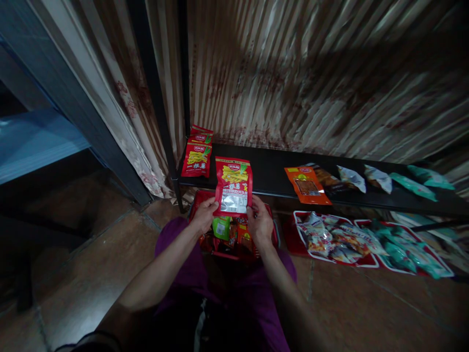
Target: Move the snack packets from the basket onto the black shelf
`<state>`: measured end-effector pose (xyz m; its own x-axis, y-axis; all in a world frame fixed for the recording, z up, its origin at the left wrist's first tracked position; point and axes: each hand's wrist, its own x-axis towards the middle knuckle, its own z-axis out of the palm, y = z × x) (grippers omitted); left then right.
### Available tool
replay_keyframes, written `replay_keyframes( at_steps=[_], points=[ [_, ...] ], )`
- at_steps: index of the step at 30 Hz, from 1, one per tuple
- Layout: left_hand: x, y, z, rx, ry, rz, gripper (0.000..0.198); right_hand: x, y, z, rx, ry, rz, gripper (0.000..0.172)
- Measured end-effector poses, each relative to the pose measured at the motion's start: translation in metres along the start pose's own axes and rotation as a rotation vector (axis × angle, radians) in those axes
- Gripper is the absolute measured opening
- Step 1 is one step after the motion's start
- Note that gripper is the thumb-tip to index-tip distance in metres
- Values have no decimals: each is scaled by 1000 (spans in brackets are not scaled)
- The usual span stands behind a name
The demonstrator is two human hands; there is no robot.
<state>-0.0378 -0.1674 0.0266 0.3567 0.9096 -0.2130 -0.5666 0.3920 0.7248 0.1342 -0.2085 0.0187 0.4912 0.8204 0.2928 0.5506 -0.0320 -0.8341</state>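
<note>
A red snack packet (234, 183) with yellow strips pictured on it is held upright between my two hands, over a red basket (196, 199). My left hand (205, 215) pinches its lower left corner, and my right hand (261, 220) grips its lower right corner. Below it, the basket between my knees holds several packets, among them a green packet (222, 228) and an orange packet (244, 238). On the shelf's left end, two similar red packets (198, 159) stand one behind the other.
The low black shelf (264, 171) runs to the right, bearing an orange packet (307, 186), silver-backed packets (352, 179) and teal packets (414, 187). White-rimmed baskets (339, 263) of snacks sit on the floor at right. A black shelf post (157, 93) rises at left, before a striped curtain (234, 73).
</note>
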Motion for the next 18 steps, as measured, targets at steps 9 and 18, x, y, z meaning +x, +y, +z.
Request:
replay_keyframes(
  at_steps=[9,18],
  points=[
    [-2,-4,-1,-14,-7,37,47,-4,-10,-4,-329,34,-246,31],
    [-9,-11,9,562,73,324,29,-10,-28,1,-81,-231,-14,50]
  ],
)
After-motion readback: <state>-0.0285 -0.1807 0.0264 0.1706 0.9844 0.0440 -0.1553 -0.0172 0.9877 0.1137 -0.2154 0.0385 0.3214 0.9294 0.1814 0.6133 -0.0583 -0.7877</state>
